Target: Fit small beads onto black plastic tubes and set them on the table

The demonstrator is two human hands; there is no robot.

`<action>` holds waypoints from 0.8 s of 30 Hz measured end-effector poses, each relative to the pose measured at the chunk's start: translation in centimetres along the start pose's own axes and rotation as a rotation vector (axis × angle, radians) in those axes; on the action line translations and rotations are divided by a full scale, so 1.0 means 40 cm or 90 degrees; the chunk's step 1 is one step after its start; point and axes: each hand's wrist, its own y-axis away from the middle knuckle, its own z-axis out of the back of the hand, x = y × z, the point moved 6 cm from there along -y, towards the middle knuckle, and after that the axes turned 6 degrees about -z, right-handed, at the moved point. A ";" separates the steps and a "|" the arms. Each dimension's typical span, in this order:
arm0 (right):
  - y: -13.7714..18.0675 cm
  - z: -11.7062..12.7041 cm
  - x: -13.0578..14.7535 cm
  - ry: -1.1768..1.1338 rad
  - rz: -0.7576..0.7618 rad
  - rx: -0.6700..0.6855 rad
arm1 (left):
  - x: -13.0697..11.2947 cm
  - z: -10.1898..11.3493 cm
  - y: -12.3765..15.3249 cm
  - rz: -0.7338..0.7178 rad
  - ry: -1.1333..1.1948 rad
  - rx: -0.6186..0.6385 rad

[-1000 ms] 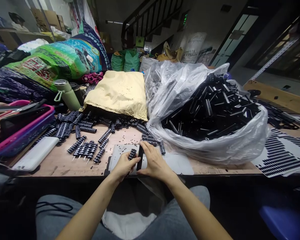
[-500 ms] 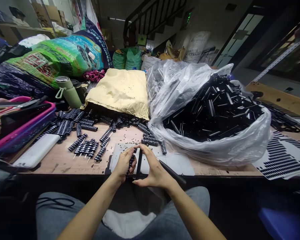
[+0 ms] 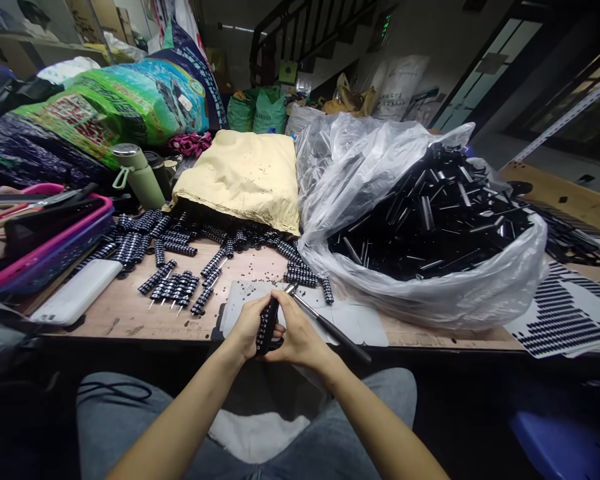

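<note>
Holding a dark piece with rows of pale marks (image 3: 266,327) at the near edge of the surface (image 3: 115,321), the left hand (image 3: 245,328) is gripping its left side while the right hand (image 3: 303,333) is closing in from the right, fingertips meeting the far end, thumb lying by the near end. Doing this well is probably calling for even pressure from both sides, without the fingers sliding across the marks. Compared with half a second ago, the right hand is no longer arching wide but is sitting close against the left, and the marked side is showing more of its length. Just to the right, a black-handled rod (image 3: 340,337) is lying across a pale sheet (image 3: 367,321), its metal shaft now showing more fully. Farther left, dark patterned rolls (image 3: 183,290) are lying in loose rows; farther right, a clear plastic bag (image 3: 430,305) is holding glossy black pieces (image 3: 427,213), and beyond the rolls a pale yellow sack (image 3: 250,167) is resting.
</note>
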 end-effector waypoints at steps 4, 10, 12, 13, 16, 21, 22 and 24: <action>-0.005 -0.032 -0.026 0.030 -0.058 -0.054 | -0.017 0.021 -0.007 -0.240 -0.198 0.006; 0.013 -0.026 -0.098 0.204 -0.131 -0.126 | 0.000 0.035 0.011 -0.632 -0.827 0.003; 0.039 0.023 -0.143 0.324 -0.218 -0.167 | 0.006 0.034 0.015 -0.696 -0.950 0.060; 0.055 0.053 -0.162 0.377 -0.263 -0.180 | 0.005 0.033 0.021 -0.728 -0.999 0.081; 0.101 0.123 -0.177 0.401 -0.348 -0.157 | -0.004 0.030 0.037 -0.787 -1.095 0.085; 0.151 0.144 -0.100 0.207 -0.334 -0.165 | -0.006 0.029 0.046 -0.799 -1.150 0.044; 0.155 0.134 -0.090 0.211 -0.332 -0.155 | -0.002 0.029 0.046 -0.797 -1.154 0.043; 0.156 0.111 -0.084 0.244 -0.345 -0.094 | 0.008 0.026 0.046 -0.788 -1.163 0.030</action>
